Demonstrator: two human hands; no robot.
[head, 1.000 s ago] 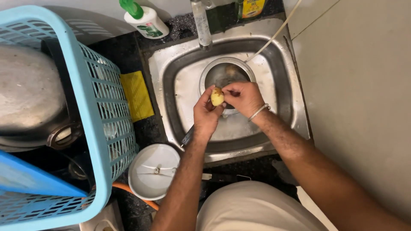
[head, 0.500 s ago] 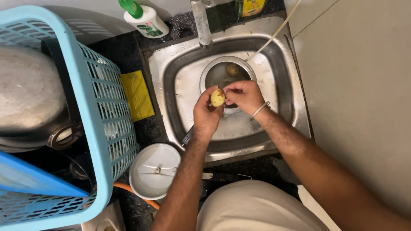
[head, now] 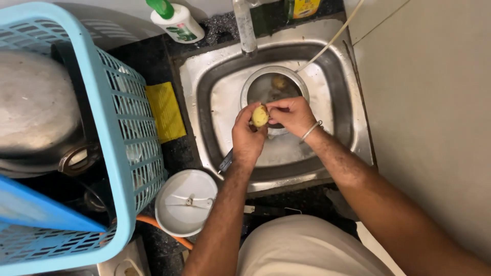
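Both hands, left hand (head: 247, 134) and right hand (head: 289, 114), still pinch the potato (head: 260, 116) in closed fingers, barely shifted.

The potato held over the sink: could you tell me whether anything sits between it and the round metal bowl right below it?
Nothing visible does. The potato is pinched between the left hand and the right hand, directly above the metal bowl in the sink. Only the right hand's fingers overlap the bowl's near rim.
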